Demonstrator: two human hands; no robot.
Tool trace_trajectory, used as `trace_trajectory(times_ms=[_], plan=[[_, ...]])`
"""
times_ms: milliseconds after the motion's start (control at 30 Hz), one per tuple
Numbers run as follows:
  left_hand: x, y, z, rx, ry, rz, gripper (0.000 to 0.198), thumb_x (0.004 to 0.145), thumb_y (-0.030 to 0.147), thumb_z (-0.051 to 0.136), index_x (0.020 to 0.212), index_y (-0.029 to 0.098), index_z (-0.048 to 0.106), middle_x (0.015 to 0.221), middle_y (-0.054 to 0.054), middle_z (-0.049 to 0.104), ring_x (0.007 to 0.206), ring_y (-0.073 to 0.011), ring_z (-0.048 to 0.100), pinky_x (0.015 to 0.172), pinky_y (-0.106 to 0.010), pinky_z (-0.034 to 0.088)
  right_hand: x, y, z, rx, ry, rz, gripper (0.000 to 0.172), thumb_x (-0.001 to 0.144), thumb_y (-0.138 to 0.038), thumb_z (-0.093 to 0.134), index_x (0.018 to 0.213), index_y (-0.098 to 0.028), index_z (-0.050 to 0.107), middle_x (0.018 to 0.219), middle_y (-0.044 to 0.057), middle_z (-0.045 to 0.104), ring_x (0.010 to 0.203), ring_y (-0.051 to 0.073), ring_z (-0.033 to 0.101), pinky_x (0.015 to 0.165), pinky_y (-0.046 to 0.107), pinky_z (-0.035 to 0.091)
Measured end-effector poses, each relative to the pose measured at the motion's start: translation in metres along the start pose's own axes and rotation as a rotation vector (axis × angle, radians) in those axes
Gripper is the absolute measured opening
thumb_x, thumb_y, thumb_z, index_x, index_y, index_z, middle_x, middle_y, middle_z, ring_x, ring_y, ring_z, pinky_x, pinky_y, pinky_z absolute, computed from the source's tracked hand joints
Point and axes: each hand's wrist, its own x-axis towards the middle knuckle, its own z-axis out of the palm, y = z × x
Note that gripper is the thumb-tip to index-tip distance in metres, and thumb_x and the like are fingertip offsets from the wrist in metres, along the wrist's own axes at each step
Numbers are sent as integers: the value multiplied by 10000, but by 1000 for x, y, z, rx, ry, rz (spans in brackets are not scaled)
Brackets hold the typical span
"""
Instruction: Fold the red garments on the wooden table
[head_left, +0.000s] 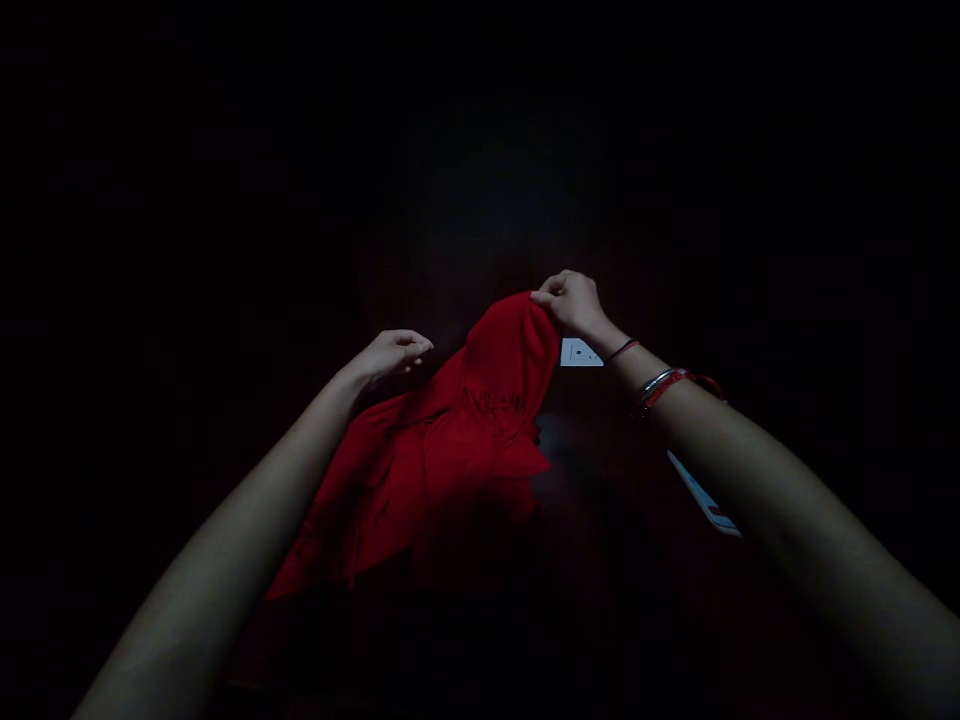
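Pinching firmly, the right hand [576,300] has thumb and fingers clamped on the top edge of a soft red fabric piece with fringe-like strands [491,440], just right of centre frame! Over to the left hand [390,355], left of centre: fingertips drawn together in a loose curl beside the fabric's upper edge, and whether they touch any cloth, I cannot tell. The step in hand looks like holding the cloth up by one end; any two-handed move would call for a sure left grip as well.

What a slant on it! The red fabric fills mid-frame, its long axis running from lower left to upper right, the pinched end pointing up and right.

Outward again: silver and red bangles [658,387] on the right wrist, a flat white card-like object with a dark dot [580,353] just beside that wrist, and, lower right of centre, a slim pale-blue flat object [699,490], lying at a tilt.
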Motion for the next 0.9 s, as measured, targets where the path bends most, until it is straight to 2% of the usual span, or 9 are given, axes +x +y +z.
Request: trace_trajectory(times_ms=[100, 200, 267, 367, 467, 567, 633, 767, 900], plan=[[4, -7, 35, -136, -41, -83, 184, 714, 336, 580, 741, 154, 595, 674, 12, 565, 539, -47, 488, 512, -166, 366, 0, 2, -14, 84, -80, -69, 136, 694, -226, 568, 719, -120, 649, 783, 46, 582, 716, 137, 509, 680, 272, 388], [2, -2, 74, -307, -204, -84, 232, 706, 390, 587, 781, 172, 561, 721, 12, 583, 596, -57, 531, 585, -183, 410, -4, 3, -17, 137, -138, -88, 129, 681, -194, 565, 741, -117, 648, 800, 41, 591, 712, 129, 515, 668, 260, 393], [-1, 6, 93, -367, -308, -91, 198, 669, 321, 639, 750, 171, 539, 718, 15, 589, 621, -64, 550, 623, -194, 425, -4, 3, -22, 153, -124, -71, 131, 685, -186, 552, 745, -108, 640, 785, 40, 592, 697, 123, 513, 655, 256, 395], [-5, 22, 110, -474, -276, -112, 122, 666, 166, 626, 711, 169, 513, 686, 27, 586, 638, -69, 563, 676, -219, 444, -4, 4, -35, 171, -147, -61, 145, 686, -209, 557, 750, -100, 627, 746, 36, 591, 674, 118, 511, 632, 251, 397], [-5, 38, 118, -713, -234, -106, 17, 754, 188, 527, 763, 175, 521, 705, 11, 604, 685, -103, 583, 719, -284, 469, -7, 5, -49, 123, -244, -82, 131, 645, -221, 608, 716, -112, 625, 758, 29, 589, 692, 123, 516, 635, 244, 396], [-6, 55, 122, -815, -179, -74, 92, 790, 135, 452, 811, 153, 540, 710, -9, 620, 722, -121, 589, 723, -282, 480, -12, 8, -56, 25, -303, -85, 83, 607, -192, 648, 655, -127, 627, 757, 23, 583, 719, 130, 519, 660, 242, 386], [-7, 65, 124, -768, -125, -75, 130, 790, 99, 433, 840, 143, 544, 703, -18, 623, 726, -130, 592, 696, -284, 490, -15, 10, -57, -7, -315, -84, 60, 614, -181, 647, 647, -133, 632, 752, 23, 579, 721, 131, 518, 667, 243, 379], [-7, 76, 122, -634, -38, -58, 98, 812, 161, 450, 816, 136, 544, 674, -27, 611, 672, -121, 587, 642, -279, 503, -18, 13, -54, -40, -303, -106, 48, 660, -167, 609, 676, -132, 637, 770, 29, 577, 712, 126, 514, 663, 246, 375], [8, 79, 99, -571, 84, -52, 52, 750, 107, 531, 712, 143, 534, 627, 0, 574, 634, -88, 562, 646, -234, 482, -8, 22, -62, -84, -149, -37, 80, 686, -164, 577, 720, -107, 620, 809, 51, 589, 719, 122, 509, 662, 250, 378]])
